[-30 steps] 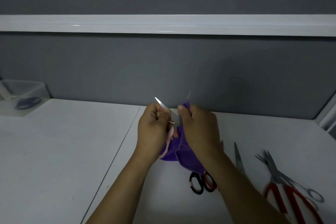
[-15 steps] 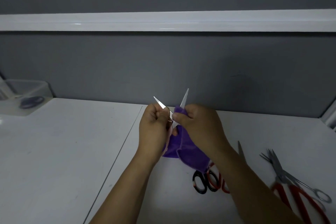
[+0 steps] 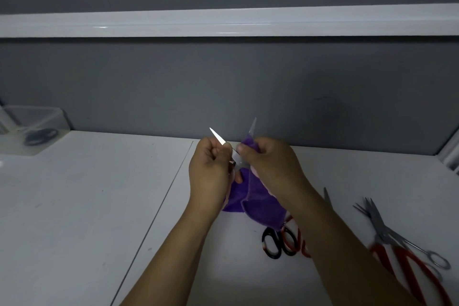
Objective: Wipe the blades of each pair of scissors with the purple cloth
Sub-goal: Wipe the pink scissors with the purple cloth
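Scissors [image 3: 221, 139], blades spread, are held above the white table [image 3: 87, 206]: left hand [image 3: 211, 171] curled round the handle end, right hand [image 3: 270, 164] pinching the purple cloth [image 3: 255, 204] around one blade. The right forearm covers part of black-handled scissors [image 3: 282, 246]; red-handled scissors [image 3: 407, 262] and a steel pair [image 3: 383, 233] lie farther right.

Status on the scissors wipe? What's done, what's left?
In hand: left hand holds open scissors; right hand pinches the cloth round one blade, other blade bare. Done: no pair shows as wiped. Left, at most: black-handled pair, red-handled pair and steel pair on the table; cannot tell which are finished.
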